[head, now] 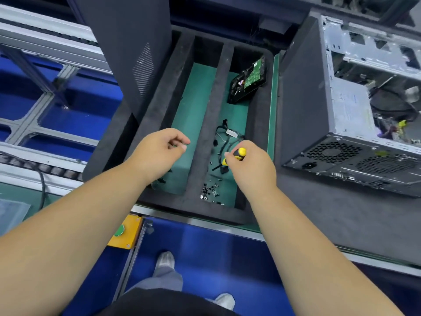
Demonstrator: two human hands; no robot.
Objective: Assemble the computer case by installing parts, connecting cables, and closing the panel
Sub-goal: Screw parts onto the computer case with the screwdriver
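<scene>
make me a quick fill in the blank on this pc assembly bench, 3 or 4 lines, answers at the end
1. The right hand grips a screwdriver with a black and ____ handle.
2. The hard drive leans in the foam tray's ____ compartment.
3. The loose screws lie at the tray end ____ the person.
4. The open computer case stands to the ____ of the tray.

Missing words: yellow; right; nearest; right
</scene>
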